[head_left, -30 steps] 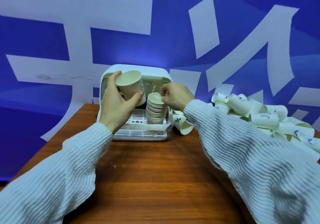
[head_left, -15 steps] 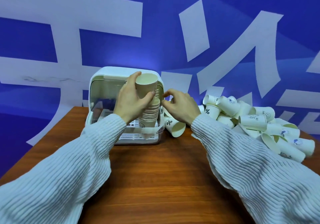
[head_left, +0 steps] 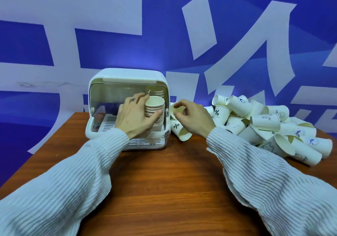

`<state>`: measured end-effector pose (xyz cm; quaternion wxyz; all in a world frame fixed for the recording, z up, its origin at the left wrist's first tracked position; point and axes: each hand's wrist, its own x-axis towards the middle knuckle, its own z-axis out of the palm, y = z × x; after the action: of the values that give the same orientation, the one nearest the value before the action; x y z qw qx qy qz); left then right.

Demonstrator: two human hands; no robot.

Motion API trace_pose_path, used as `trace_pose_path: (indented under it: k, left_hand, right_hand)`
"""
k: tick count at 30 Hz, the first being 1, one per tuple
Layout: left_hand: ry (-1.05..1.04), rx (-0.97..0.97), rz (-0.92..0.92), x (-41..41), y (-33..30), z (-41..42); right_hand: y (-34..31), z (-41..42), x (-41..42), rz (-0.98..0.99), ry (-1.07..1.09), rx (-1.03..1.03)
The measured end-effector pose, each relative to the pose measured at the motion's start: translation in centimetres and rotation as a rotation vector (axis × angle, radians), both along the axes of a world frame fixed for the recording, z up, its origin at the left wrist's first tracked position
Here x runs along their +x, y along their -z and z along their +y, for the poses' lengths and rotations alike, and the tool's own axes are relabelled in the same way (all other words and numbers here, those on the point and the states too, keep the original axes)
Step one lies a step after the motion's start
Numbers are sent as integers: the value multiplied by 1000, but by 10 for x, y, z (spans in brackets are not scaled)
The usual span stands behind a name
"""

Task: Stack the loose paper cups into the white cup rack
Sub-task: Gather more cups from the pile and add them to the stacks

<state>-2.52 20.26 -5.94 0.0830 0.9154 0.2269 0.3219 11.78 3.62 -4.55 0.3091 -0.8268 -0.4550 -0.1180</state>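
Desk point(head_left: 164, 181) first: rack point(head_left: 127, 77) sits at its far edge, the loose pile point(head_left: 264, 124) heaped along the far right edge. Inside the rack's right side stands the stack point(head_left: 155, 108), left hand point(head_left: 135, 119) curled round it. Right hand point(head_left: 193, 117) hovers loosely curled, empty, over a fallen cup point(head_left: 179, 130). Best to steady the stack and drop cups in straight.

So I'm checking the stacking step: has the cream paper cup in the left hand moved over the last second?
Yes. The cream paper cup went rightward and down inside the white cup rack, onto the nested stack.
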Motion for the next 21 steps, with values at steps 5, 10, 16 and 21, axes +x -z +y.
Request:
trace_pose_path:
  k: [5, 10, 16, 21]
  left_hand:
    - [45, -61, -33, -4, -5, 0]
    - [121, -338, -58, 0, 9, -3]
    - [162, -360, -85, 5, 19, 0]
    - [125, -101, -294, -1, 23, -11]
  right_hand:
    - [-1, -11, 11, 27, 72, -60]
    - [5, -17, 24, -64, 30, -341]
    - [26, -22, 31, -289, -54, -550]
    - [26, -28, 36, -425, 41, -358]
